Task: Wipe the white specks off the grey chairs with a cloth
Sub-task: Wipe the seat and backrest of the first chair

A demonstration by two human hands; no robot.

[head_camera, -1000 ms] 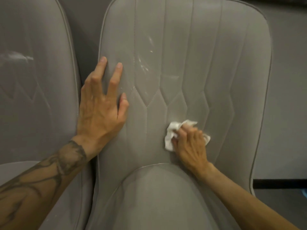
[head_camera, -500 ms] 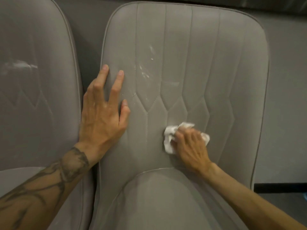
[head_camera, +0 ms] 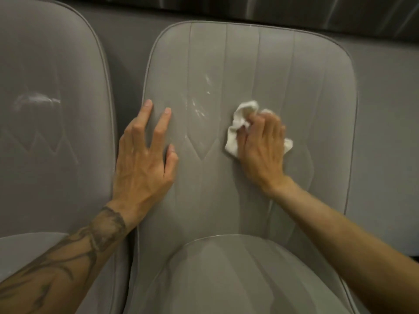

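While the left hand (head_camera: 142,159) lies flat, fingers straight, on the stitched backrest of the grey upholstered chair (head_camera: 306,87), the right hand (head_camera: 260,150) — fingers curled round a crumpled white cloth (head_camera: 233,134) — presses it to the same panel. White specks (head_camera: 199,109) sit just left of that grip, between the hands. Farther left, a second grey chair (head_camera: 56,166) bears a white smear (head_camera: 36,99).

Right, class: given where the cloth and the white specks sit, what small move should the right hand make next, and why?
Probably slide the right hand and its cloth left and slightly up: white specks lie just beside it on the chair back, which the left hand steadies.
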